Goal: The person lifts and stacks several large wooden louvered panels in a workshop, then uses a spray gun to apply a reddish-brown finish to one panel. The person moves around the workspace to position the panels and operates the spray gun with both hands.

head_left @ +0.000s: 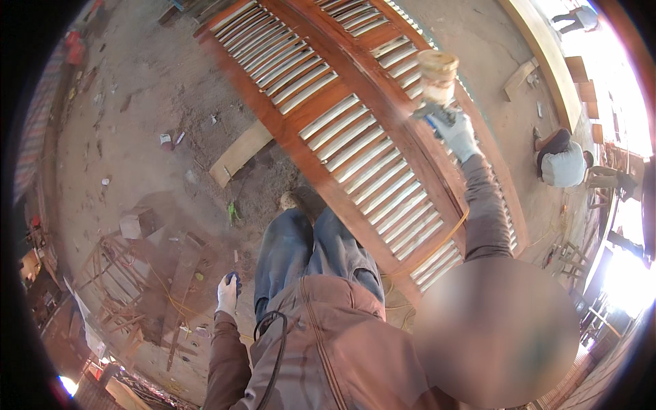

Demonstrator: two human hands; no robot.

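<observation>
My right hand (456,133), in a white glove, grips a spray gun (432,113) with a stained, cream-coloured cup (438,74) on top. It hovers above a large reddish-brown louvered wooden panel (355,74) with rows of pale slats. A faint haze shows beside the gun's nozzle. Down by my left thigh, my gloved left hand (229,294) is curled closed. Something dark blue shows at its fingers, either part of the glove or a small object; I cannot make out which. A yellow hose (437,247) runs across the panel below my right arm.
A curved board (239,154) lies under the panel's left side. Wood scraps (119,301) and a block (138,223) are on the dirt floor at left. A long beam (547,61) stretches along the right, near a crouching person (564,160). Another person (581,18) is farther back.
</observation>
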